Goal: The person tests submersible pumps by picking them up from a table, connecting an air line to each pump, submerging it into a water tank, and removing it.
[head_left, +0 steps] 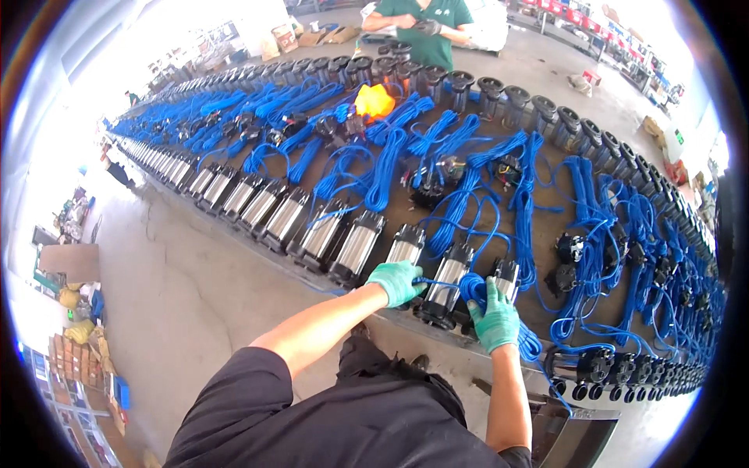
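Green gloves cover both my hands at the near edge of a long table. My left hand (396, 282) is closed by a steel cylindrical motor (406, 245), on a strand of blue cable that stretches right to a bundle. My right hand (496, 318) grips this blue cable bundle (473, 287), whose loops also hang out below the glove. Between my hands stands another steel motor with black ends (449, 282). A further motor (505, 278) is partly hidden behind my right hand. The fingertips of my left hand are partly out of sight.
Steel motors (318, 233) line the table's near edge, and black-topped cylinders (491, 92) line the far one. Tied blue cable bundles (385, 171) cover the middle, near an orange-yellow object (374, 101). Across the table stands a person in a green shirt (433, 35).
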{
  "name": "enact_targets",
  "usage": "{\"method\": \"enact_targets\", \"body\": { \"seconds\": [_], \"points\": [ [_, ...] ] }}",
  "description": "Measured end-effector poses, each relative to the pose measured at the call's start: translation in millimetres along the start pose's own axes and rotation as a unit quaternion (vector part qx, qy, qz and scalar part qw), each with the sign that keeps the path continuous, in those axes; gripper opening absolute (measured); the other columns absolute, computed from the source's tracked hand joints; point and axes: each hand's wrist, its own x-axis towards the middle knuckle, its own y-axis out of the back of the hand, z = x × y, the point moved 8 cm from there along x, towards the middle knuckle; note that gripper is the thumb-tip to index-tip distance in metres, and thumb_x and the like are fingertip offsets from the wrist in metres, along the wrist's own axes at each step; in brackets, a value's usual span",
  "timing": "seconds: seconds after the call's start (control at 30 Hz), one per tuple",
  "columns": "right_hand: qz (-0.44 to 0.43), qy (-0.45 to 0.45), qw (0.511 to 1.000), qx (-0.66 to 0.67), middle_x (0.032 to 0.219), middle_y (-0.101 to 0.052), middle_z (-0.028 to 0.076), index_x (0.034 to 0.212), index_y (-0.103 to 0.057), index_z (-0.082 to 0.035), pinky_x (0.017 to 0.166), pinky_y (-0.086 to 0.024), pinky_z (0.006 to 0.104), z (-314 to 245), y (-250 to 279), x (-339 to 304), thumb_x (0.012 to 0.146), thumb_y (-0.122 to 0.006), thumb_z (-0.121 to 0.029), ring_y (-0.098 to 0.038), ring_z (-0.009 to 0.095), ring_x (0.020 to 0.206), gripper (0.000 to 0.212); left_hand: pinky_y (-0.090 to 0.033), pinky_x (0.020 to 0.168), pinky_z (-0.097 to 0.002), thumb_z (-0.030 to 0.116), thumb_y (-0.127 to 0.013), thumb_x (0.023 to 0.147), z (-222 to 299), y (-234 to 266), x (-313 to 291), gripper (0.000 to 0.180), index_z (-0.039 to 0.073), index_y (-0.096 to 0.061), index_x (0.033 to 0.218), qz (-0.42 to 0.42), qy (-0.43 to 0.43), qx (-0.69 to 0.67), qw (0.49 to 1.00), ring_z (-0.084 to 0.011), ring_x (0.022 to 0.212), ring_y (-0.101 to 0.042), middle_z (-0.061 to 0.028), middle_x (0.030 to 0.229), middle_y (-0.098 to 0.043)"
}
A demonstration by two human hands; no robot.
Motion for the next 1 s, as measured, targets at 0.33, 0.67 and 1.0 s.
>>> {"method": "enact_targets", "body": {
  "seconds": [0.33, 0.67, 1.0],
  "points": [
    [0.054, -0.014, 0.998, 0.025, 0.126, -0.064, 0.018, 0.142, -0.05, -0.005, 0.098, -0.047, 0.0476, 5, -3, -1, 0.087, -0.071, -0.043, -0.061, 0.036, 0.113, 0.071, -0.051, 0.091, -0.047, 0.048, -0.056, 0.097, -3, -5, 1, 0.042, 0.01, -0.068, 0.111, 0.004, -0.003, 0.018, 1.0, -0.0358, 0.106, -0.065, -0.0156, 0.11, -0.066],
    [0.066, -0.001, 0.998, 0.025, 0.124, -0.065, 0.018, 0.14, -0.053, -0.004, 0.099, -0.047, 0.0473, 3, -2, 0, 0.086, -0.072, -0.042, -0.061, 0.036, 0.112, 0.069, -0.052, 0.09, -0.047, 0.047, -0.057, 0.096, -4, -5, 0, 0.042, 0.009, -0.068, 0.11, 0.018, -0.008, 0.026, 0.999, -0.0352, 0.105, -0.065, -0.0165, 0.109, -0.067],
    [0.053, -0.009, 0.998, 0.024, 0.129, -0.063, 0.018, 0.141, -0.052, -0.003, 0.101, -0.046, 0.0479, 5, -5, -1, 0.087, -0.071, -0.043, -0.06, 0.037, 0.115, 0.07, -0.052, 0.089, -0.0472, 0.047, -0.058, 0.096, -1, -1, 2, 0.042, 0.008, -0.069, 0.106, 0.016, -0.007, 0.023, 1.0, -0.036, 0.103, -0.066, -0.0172, 0.106, -0.069]
  ]
}}
